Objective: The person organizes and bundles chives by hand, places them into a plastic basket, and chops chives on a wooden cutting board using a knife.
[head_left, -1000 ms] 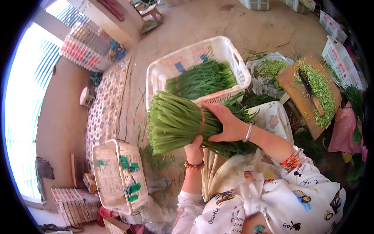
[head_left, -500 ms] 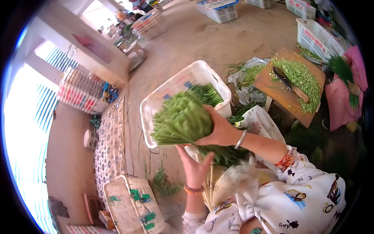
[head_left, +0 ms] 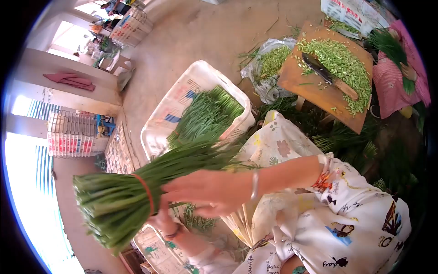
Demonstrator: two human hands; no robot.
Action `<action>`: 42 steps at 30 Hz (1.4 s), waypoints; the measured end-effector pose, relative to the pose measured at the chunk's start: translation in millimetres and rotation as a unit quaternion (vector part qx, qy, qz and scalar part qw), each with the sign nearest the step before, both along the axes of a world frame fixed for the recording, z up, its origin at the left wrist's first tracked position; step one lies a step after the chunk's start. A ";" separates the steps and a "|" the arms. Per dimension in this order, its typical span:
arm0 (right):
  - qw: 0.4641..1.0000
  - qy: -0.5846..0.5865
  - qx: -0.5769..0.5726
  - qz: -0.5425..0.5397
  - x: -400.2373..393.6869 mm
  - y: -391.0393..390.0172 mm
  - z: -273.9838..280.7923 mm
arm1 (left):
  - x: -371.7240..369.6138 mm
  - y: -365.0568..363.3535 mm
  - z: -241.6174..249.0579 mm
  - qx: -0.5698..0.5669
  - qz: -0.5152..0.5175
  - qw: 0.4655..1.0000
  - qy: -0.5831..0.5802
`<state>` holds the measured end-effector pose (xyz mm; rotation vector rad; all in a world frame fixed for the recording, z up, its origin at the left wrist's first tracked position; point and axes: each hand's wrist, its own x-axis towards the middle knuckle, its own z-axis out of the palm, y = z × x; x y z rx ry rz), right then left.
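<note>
The bundle of green stalks (head_left: 137, 192) looks light but floppy: long, soft, bendable stems held together only by a red band (head_left: 146, 194), so the safest grip is right at that band, where the stems are packed tight. The right hand (head_left: 205, 192) lies over the stalks just beside the band, fingers wrapped loosely; the left hand (head_left: 162, 221) clasps them from beneath. The bundle hangs in the air above the floor, near the white crate (head_left: 159, 132), cut ends thick and even.

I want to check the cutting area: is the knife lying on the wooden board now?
Yes, the knife lies flat on the wooden board, beside the chopped greens.
</note>
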<state>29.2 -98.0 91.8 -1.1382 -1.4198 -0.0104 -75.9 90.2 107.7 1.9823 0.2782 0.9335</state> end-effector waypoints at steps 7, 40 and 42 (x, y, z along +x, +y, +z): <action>0.827 0.326 -0.457 0.034 58.2 -24.3 -150.1 | 92.8 96.4 12.2 0.342 0.070 0.901 0.257; 0.822 0.107 -0.547 0.113 69.4 -29.7 -188.4 | 307.0 -11.8 -419.5 0.196 -0.345 0.712 0.580; 0.822 0.112 -0.547 0.115 70.4 -29.3 -188.5 | 305.1 -14.6 -417.6 0.228 -0.318 0.690 0.610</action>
